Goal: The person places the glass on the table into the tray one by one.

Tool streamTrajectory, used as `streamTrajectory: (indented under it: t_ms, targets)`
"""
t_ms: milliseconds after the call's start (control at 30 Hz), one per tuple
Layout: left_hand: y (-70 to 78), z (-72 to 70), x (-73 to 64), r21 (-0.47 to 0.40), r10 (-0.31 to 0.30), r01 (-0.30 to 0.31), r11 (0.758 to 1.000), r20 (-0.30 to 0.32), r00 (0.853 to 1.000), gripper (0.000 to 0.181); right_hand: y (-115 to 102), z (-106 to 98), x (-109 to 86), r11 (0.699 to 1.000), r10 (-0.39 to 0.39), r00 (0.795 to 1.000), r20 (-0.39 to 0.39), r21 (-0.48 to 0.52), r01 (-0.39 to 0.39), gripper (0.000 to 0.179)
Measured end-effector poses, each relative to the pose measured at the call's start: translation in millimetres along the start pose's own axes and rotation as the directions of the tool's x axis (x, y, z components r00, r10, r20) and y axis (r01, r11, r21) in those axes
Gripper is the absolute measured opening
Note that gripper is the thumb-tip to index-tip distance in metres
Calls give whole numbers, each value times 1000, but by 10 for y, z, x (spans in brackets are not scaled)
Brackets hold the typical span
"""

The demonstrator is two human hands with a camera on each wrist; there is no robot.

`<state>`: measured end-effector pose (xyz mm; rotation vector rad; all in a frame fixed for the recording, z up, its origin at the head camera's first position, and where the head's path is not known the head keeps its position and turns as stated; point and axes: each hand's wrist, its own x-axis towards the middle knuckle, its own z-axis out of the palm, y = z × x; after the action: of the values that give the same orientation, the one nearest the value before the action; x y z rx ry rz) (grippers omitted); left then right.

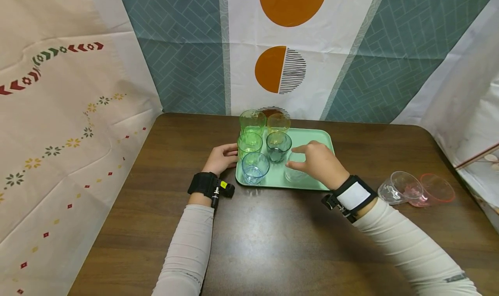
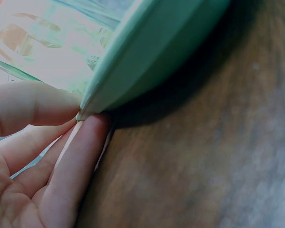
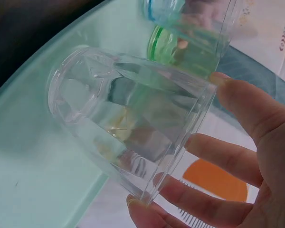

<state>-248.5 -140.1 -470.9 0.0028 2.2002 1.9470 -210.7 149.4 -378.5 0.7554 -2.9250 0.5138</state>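
Observation:
A pale green tray (image 1: 317, 136) lies on the wooden table, and my left hand (image 1: 222, 159) pinches its left rim between thumb and fingers, as the left wrist view shows close up. My right hand (image 1: 322, 164) holds a clear faceted glass (image 3: 133, 118) by the rim, fingers spread around it. The glass is at the tray's front, its base on or just over the surface; I cannot tell which. Beside it on the tray are a blue glass (image 1: 255, 169), a dark grey glass (image 1: 278, 148), two green glasses (image 1: 249, 144) and a yellow glass (image 1: 278, 123).
To the right of my right wrist, another clear glass (image 1: 393, 189) and a pink glass (image 1: 438, 191) lie tilted or on their sides, close together on the table (image 1: 265, 244). A patterned cloth (image 1: 187, 58) hangs behind the table's far edge.

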Motion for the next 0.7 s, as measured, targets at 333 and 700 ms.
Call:
streamTrajectory:
  t_ms: [333, 700]
  targets:
    - [35, -9, -11, -24, -9, 9, 1000, 4, 1000, 48, -179, 59, 20, 1000, -19, 1000, 23, 9, 19, 48]
    - [140, -3, -81, -27, -25, 25, 999, 19, 1000, 49, -321, 154, 55, 998, -59, 998, -16, -28, 58, 47]
